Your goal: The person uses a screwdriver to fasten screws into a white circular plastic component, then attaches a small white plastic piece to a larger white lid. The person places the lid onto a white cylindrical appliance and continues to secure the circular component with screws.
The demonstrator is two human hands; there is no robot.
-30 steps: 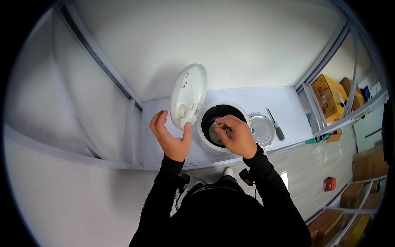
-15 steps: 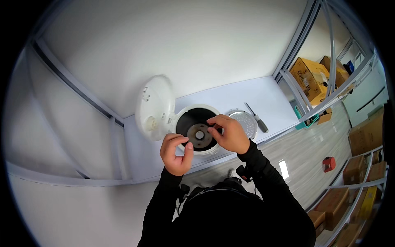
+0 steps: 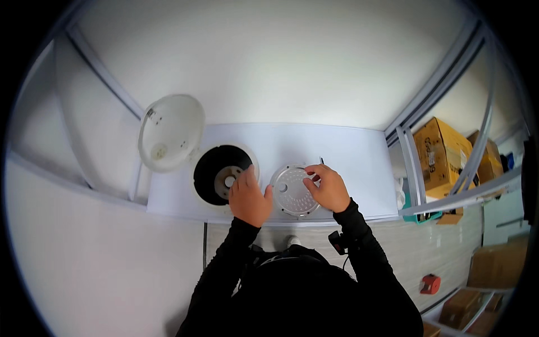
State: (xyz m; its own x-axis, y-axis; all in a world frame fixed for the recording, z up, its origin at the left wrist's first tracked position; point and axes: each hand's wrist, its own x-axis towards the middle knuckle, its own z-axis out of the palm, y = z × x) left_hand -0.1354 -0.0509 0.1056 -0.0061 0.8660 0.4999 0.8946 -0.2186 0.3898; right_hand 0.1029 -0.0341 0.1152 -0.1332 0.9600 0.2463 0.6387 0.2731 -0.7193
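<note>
A white rice cooker stands with its lid raised to the left. Its dark inside has no pot in it, and a heating plate with a round centre shows at the bottom. My left hand hovers over the cooker's right rim, fingers stretched and thumb apart, holding nothing. To the right lies a round perforated metal disc with a hole near its left side. My right hand is over the disc's right edge, thumb and fingers apart; contact is unclear. Behind that hand only the tip of a screwdriver shows.
The white table backs onto a pale wall, with grey frame posts at its right end. Beyond them are cardboard boxes and a teal basket. A red stool-like object sits on the floor.
My view has shifted right. My right hand has moved from above the cooker to the perforated disc, covering most of the screwdriver. My left hand's fingers have straightened near the cooker's right rim.
</note>
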